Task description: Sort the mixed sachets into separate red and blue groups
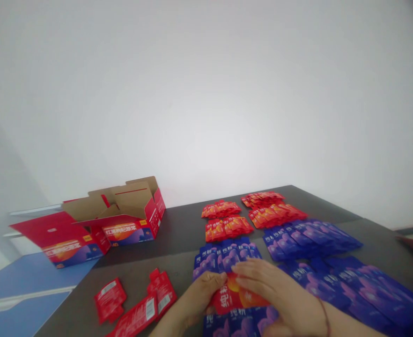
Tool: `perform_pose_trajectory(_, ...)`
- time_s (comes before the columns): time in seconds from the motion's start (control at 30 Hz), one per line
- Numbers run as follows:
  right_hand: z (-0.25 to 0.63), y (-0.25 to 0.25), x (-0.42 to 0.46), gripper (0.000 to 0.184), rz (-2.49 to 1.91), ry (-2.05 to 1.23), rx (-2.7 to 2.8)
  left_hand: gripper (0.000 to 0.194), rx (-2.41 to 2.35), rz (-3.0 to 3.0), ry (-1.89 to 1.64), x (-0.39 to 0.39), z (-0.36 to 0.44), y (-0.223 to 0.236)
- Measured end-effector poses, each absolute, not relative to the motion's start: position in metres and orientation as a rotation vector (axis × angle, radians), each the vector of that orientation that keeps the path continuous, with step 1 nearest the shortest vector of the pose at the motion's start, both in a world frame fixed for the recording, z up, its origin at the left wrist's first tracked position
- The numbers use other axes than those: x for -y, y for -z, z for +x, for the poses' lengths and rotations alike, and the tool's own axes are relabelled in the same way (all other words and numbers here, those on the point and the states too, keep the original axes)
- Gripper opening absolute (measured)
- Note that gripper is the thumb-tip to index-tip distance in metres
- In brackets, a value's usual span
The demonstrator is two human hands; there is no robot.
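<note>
Low in the middle of the head view, a few red-and-orange pouches (224,299) are held between my two hands. My left hand (204,292) grips their left side, thumb on top. My right hand (276,292) is closed over their right side, its fingers across the printed front. Directly below and behind them lie overlapping blue pouches (210,260) in rows; my hands hide part of these. To the left of my left hand, loose red pouches (138,316) lie with their barcode labels up, beside another small group of red pouches (110,297).
Red-orange pouches (227,227) lie in fanned rows at the back of the dark table (181,224). More blue pouches (308,238) spread to the right. Open red cartons (129,231) stand at the back left, near a blue surface (27,276). A white wall rises behind.
</note>
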State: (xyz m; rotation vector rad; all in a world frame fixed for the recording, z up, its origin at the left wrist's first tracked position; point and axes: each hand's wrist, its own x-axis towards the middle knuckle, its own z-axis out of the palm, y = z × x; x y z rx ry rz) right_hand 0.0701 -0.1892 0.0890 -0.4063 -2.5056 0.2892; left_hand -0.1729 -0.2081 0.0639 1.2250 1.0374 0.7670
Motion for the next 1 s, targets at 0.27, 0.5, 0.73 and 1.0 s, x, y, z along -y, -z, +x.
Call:
perform_pose_trajectory(0.27, 0.055, -0.092, 0.192, 0.044, -0.356, -0.306, 2.626, 0.040, -1.257, 1.648, -0.783, 0.211, -0.172, -0.078)
perform_pose_trajectory(0.5, 0.053, -0.093, 0.200, 0.030, -0.578, -0.424, 2.512, 0.037, -1.405, 2.242, -0.501, 0.236, -0.155, -0.108)
perform_pose_trajectory(0.73, 0.054, -0.111, 0.215, 0.031, -0.699, -0.904, 2.174, 0.037, -1.276, 2.077, -0.502, 0.236, -0.151, -0.098)
perform_pose_trajectory(1.0, 0.051, -0.099, 0.185, 0.033, -0.835, -1.230, 1.886, 0.019, -1.109, 1.634, -0.609, 0.225, -0.161, -0.095)
